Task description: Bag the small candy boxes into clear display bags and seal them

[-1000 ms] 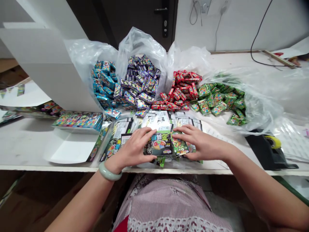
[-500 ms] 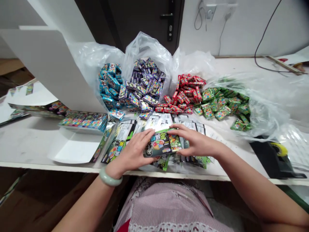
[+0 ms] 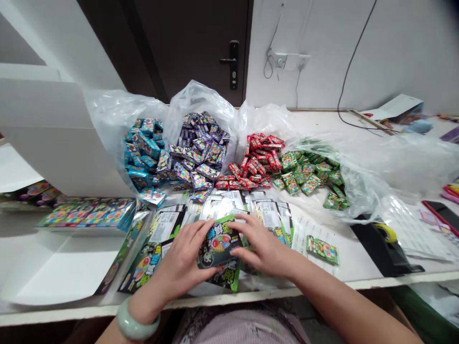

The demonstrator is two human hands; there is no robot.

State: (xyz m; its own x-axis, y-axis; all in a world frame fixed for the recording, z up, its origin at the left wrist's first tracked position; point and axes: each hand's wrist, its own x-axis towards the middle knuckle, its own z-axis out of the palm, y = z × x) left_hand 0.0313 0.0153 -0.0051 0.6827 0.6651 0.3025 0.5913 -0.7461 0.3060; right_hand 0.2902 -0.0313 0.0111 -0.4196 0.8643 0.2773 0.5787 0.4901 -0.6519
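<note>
Green foil packet (image 3: 218, 243), just behind the white table's front edge (image 3: 322, 285): pinched at both sides by left hand (image 3: 181, 258) and right hand (image 3: 261, 246), fingers pressed inward, an even two-sided grip suiting steady handling.

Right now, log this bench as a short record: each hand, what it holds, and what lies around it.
Left hand: wears a jade bangle; grips a green foil packet by its left side.
Right hand: fingers on that packet's right side.
Nearby: flat printed packets around the hands; small green packet on a printed sheet.
Rest: blue, purple, red and green packets heaped on clear plastic bags; black tape dispenser.
</note>
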